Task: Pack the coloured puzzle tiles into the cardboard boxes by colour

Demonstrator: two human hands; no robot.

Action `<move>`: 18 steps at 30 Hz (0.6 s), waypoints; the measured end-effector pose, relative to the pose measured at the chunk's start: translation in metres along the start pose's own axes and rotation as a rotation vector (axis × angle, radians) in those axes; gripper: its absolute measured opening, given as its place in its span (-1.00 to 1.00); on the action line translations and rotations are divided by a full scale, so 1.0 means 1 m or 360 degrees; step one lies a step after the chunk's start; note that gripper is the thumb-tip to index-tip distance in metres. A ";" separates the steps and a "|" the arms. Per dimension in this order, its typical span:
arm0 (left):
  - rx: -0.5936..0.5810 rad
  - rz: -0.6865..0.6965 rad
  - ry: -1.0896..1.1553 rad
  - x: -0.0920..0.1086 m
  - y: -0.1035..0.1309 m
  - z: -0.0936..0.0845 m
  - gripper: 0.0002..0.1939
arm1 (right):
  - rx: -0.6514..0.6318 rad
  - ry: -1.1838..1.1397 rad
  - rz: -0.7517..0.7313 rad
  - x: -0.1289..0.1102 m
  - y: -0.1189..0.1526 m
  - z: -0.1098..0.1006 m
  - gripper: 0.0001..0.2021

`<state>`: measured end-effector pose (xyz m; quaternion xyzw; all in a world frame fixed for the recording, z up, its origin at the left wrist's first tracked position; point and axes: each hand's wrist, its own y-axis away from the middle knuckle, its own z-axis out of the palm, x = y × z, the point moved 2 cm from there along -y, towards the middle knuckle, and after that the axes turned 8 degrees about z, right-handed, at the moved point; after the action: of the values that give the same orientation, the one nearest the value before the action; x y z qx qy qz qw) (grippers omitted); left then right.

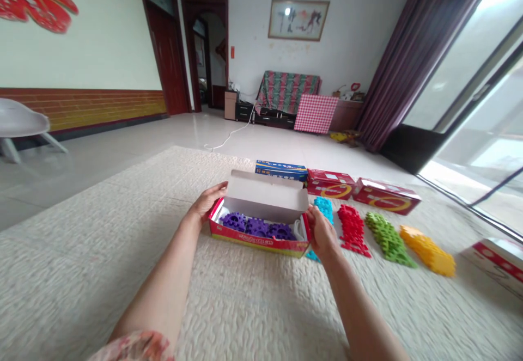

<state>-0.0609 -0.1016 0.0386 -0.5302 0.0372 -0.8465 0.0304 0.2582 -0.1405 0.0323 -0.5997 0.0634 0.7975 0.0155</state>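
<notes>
An open red box (253,242) with its pale lid flap (265,191) raised is held between my two hands, low over the quilted cover. Inside it lie purple gear-shaped pieces (257,227) and something white at the right end. My left hand (208,202) grips the box's left end, and my right hand (321,232) grips the right end. Just beyond my right hand is a strip of light blue pieces (323,208), partly hidden by it. Red pieces (353,230), green pieces (388,238) and yellow pieces (428,249) lie in rows further right.
Behind the box stand a blue box (281,171) and two red boxes (330,184) (386,195). Another red and white box (496,263) sits at the right edge. All rest on the cream quilted cover (102,252). A white chair (22,121) is at far left.
</notes>
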 end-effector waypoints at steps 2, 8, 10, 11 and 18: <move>-0.0090 0.0022 0.0038 0.002 0.001 0.000 -0.42 | 0.0008 -0.0085 0.0062 -0.005 0.004 0.004 -0.70; -0.0204 0.0057 0.0060 0.004 0.002 -0.005 -0.55 | -0.0065 -0.0081 0.0082 -0.016 0.014 0.005 -0.66; -0.0196 0.0057 0.0022 0.002 0.001 -0.007 -0.62 | -0.0128 -0.0044 0.0082 -0.017 0.014 0.001 -0.64; -0.0171 0.0052 -0.0005 0.001 0.001 -0.009 -0.66 | -0.0158 -0.0030 0.0078 -0.016 0.013 -0.001 -0.64; -0.0030 0.0039 -0.0035 -0.008 -0.004 -0.017 -0.60 | -0.0207 -0.0122 0.0051 -0.007 0.008 -0.006 -0.65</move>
<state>-0.0728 -0.0965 0.0239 -0.5393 0.0512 -0.8398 0.0362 0.2651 -0.1488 0.0381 -0.5674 0.0204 0.8225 -0.0338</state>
